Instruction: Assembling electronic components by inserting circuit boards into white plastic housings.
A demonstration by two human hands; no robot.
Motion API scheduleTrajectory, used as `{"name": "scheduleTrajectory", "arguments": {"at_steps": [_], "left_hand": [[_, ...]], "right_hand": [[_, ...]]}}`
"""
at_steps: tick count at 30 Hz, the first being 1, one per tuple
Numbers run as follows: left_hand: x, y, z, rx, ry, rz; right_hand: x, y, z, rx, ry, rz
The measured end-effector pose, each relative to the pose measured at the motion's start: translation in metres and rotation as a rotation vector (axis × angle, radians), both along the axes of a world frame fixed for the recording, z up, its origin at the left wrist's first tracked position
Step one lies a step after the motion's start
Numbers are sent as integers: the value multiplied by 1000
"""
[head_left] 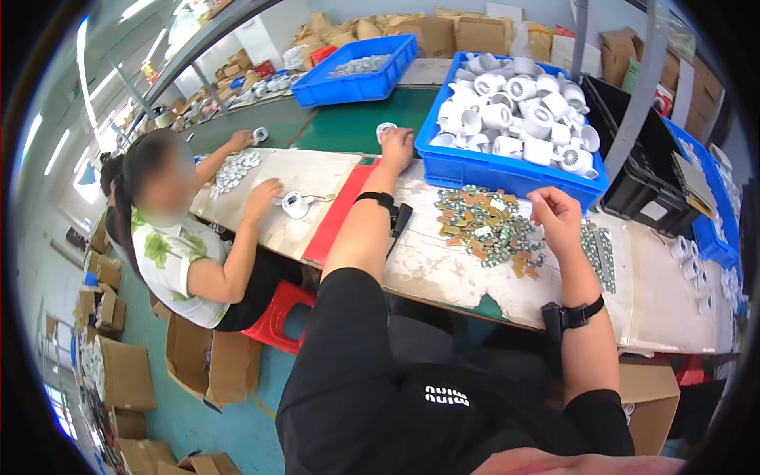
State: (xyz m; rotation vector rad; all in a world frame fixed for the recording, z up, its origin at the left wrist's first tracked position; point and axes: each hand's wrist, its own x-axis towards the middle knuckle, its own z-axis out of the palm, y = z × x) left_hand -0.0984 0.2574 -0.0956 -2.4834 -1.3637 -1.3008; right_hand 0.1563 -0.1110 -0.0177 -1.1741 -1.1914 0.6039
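My left hand [398,149] reaches far forward to the edge of the green belt. Its fingers are closed at a round white lamp housing [385,128], which shows just beyond the fingertips. Over the right side of a heap of small circuit boards [492,228] hovers my right hand [558,219], fingers curled and thumb drawn in. Whatever it may pinch is too small to make out. The heap mixes green and orange-brown pieces on the worn pale tabletop. Beside it, under my right wrist, lie strips of green boards [599,257].
A blue crate [513,168] full of white housings stands beyond the heap. A black crate [645,186] is right of it, below a metal post [636,103]. Another blue crate [356,91] rests across the belt [348,125]. At left, a co-worker [182,237] handles white housings.
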Motion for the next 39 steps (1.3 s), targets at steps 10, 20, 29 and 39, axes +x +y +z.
{"name": "scheduleTrajectory", "arguments": {"at_steps": [10, 20, 29, 39], "left_hand": [[47, -54, 92, 162, -989, -35], [146, -221, 157, 44, 432, -416], [128, -203, 123, 47, 96, -451], [113, -218, 114, 65, -958, -587]], "right_hand": [[6, -9, 1, 137, -94, -217], [119, -153, 53, 326, -637, -881], [346, -292, 10, -1105, -685, -1416], [340, -232, -5, -1214, -1029, -1306]]}}
